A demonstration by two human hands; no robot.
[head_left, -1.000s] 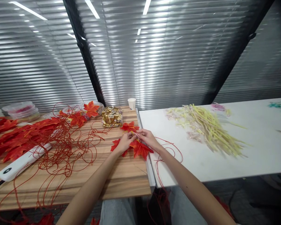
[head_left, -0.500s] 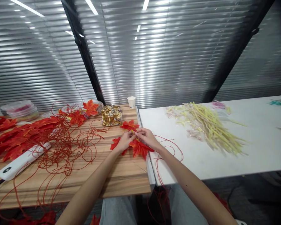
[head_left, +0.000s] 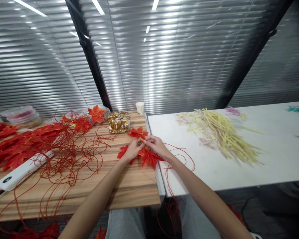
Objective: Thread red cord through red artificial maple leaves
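Both hands meet over the red maple leaves (head_left: 147,156), which lie on the wooden worktop (head_left: 129,189) at its right edge, just in front of the gold foil bag (head_left: 119,122). The left hand (head_left: 132,150) and the right hand (head_left: 156,145) are pinched together on a small yellowish stem where the leaves join, fingertips nearly touching. Compared with 0.5 s ago, hands and leaves sit in the same spot and the grip looks unchanged; against 1.0 s ago the whole scene sits a little higher in view, with no clear shift of the hands relative to the foil bag. Thin red wire (head_left: 179,159) trails from the leaves to the right of the bag, across the white worktop (head_left: 214,172). Left of the bag lie a tangle of red wires (head_left: 64,149) and a heap of red leaves (head_left: 17,146). A paper cup (head_left: 140,108) stands just behind the bag.
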